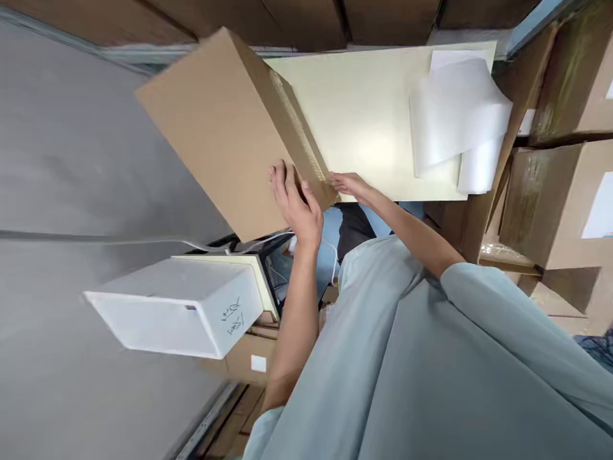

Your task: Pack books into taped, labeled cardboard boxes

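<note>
- Carton (220, 134): large, brown, at the left end of the tabletop (364, 121), set at an angle to it and jutting past its left end. Can't tell if its underside sits flat.
- Carton detail: broad plain face toward the camera; clear tape (299, 124) runs lengthwise along the narrow side facing right.
- Left hand (297, 207): open, fingers extended and slightly spread, laid on the broad face by the near right edge. Not wrapped around anything.
- Right hand (349, 184): fingertips at the near right corner of the carton, by the end of the tape. Can't tell if they pinch the edge or only touch it.
- Right end of tabletop: thin white sheet (454, 115), loosely curled, with a white roll (481, 166) just beside it, partly under it.
- Far side: row of brown boxes (297, 22) along the tabletop's far edge.
- Right side: stacked boxes (550, 198), some with white labels.
- Near left, apart from carton: white bin (234, 313), handwriting on one side. White cable (205, 246) passes between bin and carton.
</note>
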`<state>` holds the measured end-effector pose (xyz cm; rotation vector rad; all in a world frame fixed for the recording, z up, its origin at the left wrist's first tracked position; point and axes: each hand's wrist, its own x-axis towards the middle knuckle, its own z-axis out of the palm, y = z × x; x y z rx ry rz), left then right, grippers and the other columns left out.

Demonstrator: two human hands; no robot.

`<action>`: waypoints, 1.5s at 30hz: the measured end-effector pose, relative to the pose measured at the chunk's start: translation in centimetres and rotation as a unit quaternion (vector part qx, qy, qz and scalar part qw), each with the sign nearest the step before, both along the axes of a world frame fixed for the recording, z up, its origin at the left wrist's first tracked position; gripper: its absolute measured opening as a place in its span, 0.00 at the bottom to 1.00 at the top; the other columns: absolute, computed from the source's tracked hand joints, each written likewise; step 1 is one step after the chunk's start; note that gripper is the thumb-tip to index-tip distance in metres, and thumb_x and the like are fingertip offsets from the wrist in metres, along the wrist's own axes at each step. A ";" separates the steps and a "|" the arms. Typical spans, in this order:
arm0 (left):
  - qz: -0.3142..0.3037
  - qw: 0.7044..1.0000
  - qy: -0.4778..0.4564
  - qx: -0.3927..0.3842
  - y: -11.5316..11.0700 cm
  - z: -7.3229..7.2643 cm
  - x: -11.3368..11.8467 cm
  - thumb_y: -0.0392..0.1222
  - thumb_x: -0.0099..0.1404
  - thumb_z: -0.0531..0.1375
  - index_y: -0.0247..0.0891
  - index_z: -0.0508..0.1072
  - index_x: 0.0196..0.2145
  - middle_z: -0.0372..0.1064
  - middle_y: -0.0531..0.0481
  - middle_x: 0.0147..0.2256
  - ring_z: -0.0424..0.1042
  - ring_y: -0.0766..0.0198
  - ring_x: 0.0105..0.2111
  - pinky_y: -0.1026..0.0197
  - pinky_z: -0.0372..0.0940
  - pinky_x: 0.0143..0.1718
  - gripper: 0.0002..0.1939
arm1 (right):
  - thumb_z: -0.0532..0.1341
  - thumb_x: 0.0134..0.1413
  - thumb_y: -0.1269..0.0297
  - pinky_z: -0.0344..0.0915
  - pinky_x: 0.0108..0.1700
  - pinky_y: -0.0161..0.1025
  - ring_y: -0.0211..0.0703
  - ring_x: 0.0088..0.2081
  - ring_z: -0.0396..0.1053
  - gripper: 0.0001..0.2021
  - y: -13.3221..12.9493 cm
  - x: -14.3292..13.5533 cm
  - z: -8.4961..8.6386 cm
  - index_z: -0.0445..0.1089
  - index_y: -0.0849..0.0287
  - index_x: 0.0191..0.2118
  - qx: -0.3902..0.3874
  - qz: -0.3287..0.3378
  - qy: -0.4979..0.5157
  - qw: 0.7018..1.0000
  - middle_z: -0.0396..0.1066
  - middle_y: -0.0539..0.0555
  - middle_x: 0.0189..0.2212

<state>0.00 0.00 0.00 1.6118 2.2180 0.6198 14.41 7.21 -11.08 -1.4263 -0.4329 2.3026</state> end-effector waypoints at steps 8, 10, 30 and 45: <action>-0.007 1.000 -0.011 0.006 -0.4 -0.1 0.0 0.59 0.85 0.44 0.36 0.64 0.77 0.55 0.34 0.79 0.42 0.49 0.83 0.42 0.35 0.83 0.35 | 0.71 0.67 0.66 0.69 0.55 0.35 0.35 0.39 0.77 0.05 0.0 0.7 -0.1 0.76 0.56 0.38 -0.020 -0.020 0.038 0.999 0.79 0.47 0.34; -0.008 1.000 -0.007 0.009 -0.5 -0.1 -0.1 0.59 0.86 0.44 0.36 0.64 0.77 0.56 0.34 0.79 0.42 0.49 0.83 0.41 0.35 0.83 0.35 | 0.73 0.66 0.62 0.69 0.55 0.36 0.36 0.40 0.77 0.08 -0.4 1.1 0.1 0.75 0.54 0.39 -0.013 -0.030 0.049 0.998 0.79 0.46 0.35; -0.013 1.000 -0.003 0.016 -0.7 0.1 0.0 0.56 0.86 0.44 0.34 0.64 0.77 0.56 0.33 0.79 0.43 0.49 0.83 0.40 0.37 0.83 0.34 | 0.74 0.63 0.58 0.70 0.50 0.34 0.39 0.41 0.74 0.12 -0.9 -1.3 -0.3 0.71 0.53 0.36 0.023 -0.079 0.072 0.994 0.76 0.46 0.34; 0.008 1.000 0.005 -0.010 -0.4 0.5 0.3 0.59 0.85 0.43 0.36 0.64 0.77 0.56 0.34 0.79 0.42 0.51 0.83 0.42 0.36 0.83 0.35 | 0.75 0.63 0.61 0.67 0.44 0.31 0.37 0.37 0.70 0.12 -1.0 -1.6 0.2 0.71 0.52 0.38 0.013 -0.075 0.104 0.992 0.73 0.43 0.33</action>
